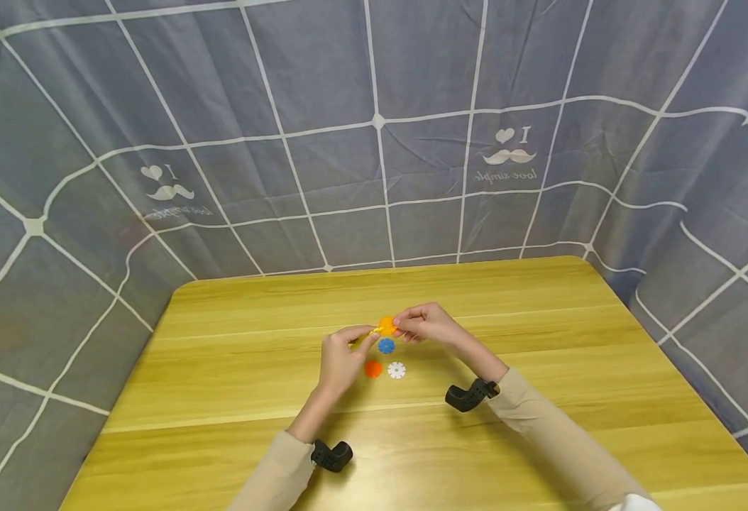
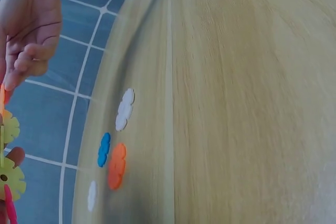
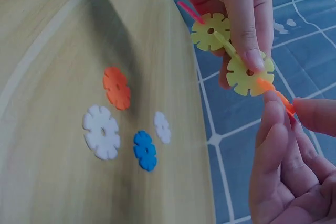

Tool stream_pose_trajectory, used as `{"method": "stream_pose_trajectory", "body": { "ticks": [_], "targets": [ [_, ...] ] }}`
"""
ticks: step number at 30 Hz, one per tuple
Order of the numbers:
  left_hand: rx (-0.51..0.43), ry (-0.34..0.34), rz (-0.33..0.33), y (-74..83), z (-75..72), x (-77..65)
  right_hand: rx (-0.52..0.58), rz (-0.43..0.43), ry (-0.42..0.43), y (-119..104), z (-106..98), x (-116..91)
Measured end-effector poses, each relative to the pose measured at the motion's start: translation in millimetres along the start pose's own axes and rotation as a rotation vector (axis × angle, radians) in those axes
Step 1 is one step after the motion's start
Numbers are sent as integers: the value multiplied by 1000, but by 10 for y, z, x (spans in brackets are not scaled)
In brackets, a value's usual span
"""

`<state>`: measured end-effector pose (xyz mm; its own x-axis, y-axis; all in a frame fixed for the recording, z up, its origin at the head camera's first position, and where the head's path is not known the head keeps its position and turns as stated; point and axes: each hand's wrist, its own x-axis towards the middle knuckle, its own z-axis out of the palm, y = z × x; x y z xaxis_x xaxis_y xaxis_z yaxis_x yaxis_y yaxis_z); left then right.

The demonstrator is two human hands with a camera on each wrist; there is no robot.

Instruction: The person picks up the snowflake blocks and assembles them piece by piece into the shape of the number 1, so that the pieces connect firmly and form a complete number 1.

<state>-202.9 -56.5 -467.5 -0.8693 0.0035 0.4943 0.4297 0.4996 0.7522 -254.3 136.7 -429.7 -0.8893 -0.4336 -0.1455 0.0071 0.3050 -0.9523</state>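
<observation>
My left hand (image 1: 341, 360) pinches a chain of joined plastic snowflake discs. In the right wrist view, one yellow disc (image 3: 237, 81) sits under its thumb, with an edge-on yellow disc (image 3: 224, 44) leading to another yellow disc (image 3: 198, 38). A pink disc (image 3: 190, 11) stands edge-on at the far end. My right hand (image 1: 431, 325) pinches an orange disc (image 3: 282, 99) between thumb and fingers. The orange disc's edge meets the nearest yellow disc; how deep their slots interlock cannot be told. Both hands are raised above the table.
Loose discs lie flat on the wooden table (image 1: 233, 397) below the hands: a blue disc (image 1: 385, 345), an orange-red disc (image 1: 372, 369), a white disc (image 1: 396, 370) and another white disc (image 3: 162, 127). A grey checked curtain (image 1: 323, 177) surrounds the table's back and sides.
</observation>
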Motion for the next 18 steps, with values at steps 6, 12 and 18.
{"method": "stream_pose_trajectory", "body": {
  "ticks": [6,12,18],
  "targets": [
    [23,-32,-5,-33,0,-2,28,33,15,36,44,-7],
    [100,-29,39,-11,-2,3,54,63,39,48,100,0],
    [158,-30,48,0,3,6,76,69,63,56,141,18]
  ]
}}
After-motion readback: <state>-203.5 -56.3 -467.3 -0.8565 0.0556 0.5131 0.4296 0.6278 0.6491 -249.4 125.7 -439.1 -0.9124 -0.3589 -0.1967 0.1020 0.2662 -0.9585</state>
